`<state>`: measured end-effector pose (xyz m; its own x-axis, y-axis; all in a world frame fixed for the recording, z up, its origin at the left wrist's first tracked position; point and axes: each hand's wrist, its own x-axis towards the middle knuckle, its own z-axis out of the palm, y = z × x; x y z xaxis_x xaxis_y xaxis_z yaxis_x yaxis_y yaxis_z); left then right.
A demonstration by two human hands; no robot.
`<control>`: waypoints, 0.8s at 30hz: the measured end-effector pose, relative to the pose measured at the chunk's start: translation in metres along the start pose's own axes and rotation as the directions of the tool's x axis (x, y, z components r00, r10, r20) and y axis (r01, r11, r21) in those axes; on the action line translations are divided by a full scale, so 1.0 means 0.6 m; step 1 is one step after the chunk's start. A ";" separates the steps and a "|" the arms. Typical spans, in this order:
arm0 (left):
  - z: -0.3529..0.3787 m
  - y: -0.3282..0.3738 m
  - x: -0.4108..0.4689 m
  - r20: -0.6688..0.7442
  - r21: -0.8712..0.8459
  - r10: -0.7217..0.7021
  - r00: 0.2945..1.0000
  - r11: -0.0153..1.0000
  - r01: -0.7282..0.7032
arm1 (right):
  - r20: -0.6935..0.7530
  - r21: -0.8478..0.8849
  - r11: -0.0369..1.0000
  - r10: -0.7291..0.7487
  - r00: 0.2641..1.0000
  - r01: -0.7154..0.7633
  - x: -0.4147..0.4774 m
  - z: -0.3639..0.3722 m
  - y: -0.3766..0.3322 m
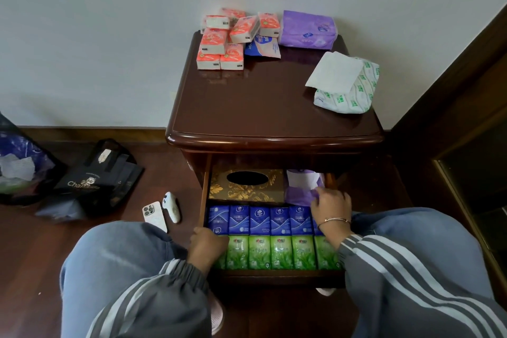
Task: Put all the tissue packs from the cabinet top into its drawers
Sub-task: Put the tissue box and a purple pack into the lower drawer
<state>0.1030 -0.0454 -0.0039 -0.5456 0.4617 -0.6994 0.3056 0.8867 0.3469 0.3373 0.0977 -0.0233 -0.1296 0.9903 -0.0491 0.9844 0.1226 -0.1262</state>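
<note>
On the dark wooden cabinet top (pixel 260 101) lie several orange tissue packs (pixel 219 44), a blue pack (pixel 263 46), a purple pack (pixel 307 30) and an opened white-and-green pack (pixel 348 85). The open drawer (pixel 204 195) holds a gold tissue box (pixel 247 184), a row of blue packs (pixel 259 221), a row of green packs (pixel 279 252) and a purple pack (pixel 299 189) at the back right. My right hand (pixel 330 204) grips that purple pack. My left hand (pixel 205 244) rests in the drawer's left front corner, over the green packs.
A white phone (pixel 155 215) and a white controller (pixel 171 206) lie on the wood floor left of the drawer. A black bag (pixel 96 178) and a plastic bag (pixel 16 162) sit further left. Dark furniture (pixel 466 145) stands on the right. My knees flank the drawer.
</note>
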 end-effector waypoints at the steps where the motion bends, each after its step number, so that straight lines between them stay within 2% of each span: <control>1: -0.004 0.002 0.000 -0.007 -0.020 0.015 1.000 1.000 -0.015 | -0.110 0.180 0.979 0.111 0.988 -0.090 0.000 -0.012 0.000; 2: -0.008 0.006 0.000 -0.019 -0.050 0.035 0.999 0.998 -0.036 | -0.194 0.372 0.911 0.262 0.945 -0.176 -0.001 -0.025 0.001; 4: -0.018 0.016 -0.002 -0.074 -0.146 0.091 0.993 0.984 -0.101 | -0.271 0.671 0.701 0.535 0.800 -0.242 0.002 -0.044 0.008; 6: -0.030 0.031 -0.005 -0.201 -0.248 0.189 0.961 0.939 -0.236 | -0.249 0.840 0.509 0.670 0.699 -0.189 0.008 -0.056 0.017; 8: -0.047 0.053 -0.011 -0.369 -0.347 0.264 0.891 0.850 -0.395 | -0.179 0.902 0.398 0.694 0.698 -0.165 0.016 -0.067 0.025; 10: -0.068 0.077 -0.015 -0.487 -0.435 0.286 0.825 0.740 -0.513 | -0.132 0.906 0.390 0.631 0.764 -0.166 0.022 -0.076 0.028; 14: -0.102 0.113 0.004 -0.489 -0.544 0.370 0.790 0.579 -0.608 | -0.150 0.907 0.413 0.497 0.855 -0.081 0.027 -0.097 0.024; 18: -0.125 0.117 0.017 -0.513 -0.550 0.344 0.787 0.572 -0.609 | -0.199 0.853 0.519 0.415 0.888 -0.052 0.026 -0.103 0.021; 21: -0.144 0.114 0.029 -0.497 -0.557 0.340 0.798 0.580 -0.594 | -0.128 0.886 0.457 0.415 0.901 -0.084 0.030 -0.103 0.021; 24: -0.155 0.116 0.034 -0.385 -0.627 0.328 0.863 0.594 -0.505 | -0.029 0.897 0.417 0.389 0.921 -0.148 0.039 -0.104 0.025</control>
<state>0.0406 0.0281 0.0643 -0.6710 0.6982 -0.2495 -0.0321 0.3088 0.9506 0.3564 0.1266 0.0353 0.2666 0.9616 -0.0653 0.3229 -0.1530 -0.9340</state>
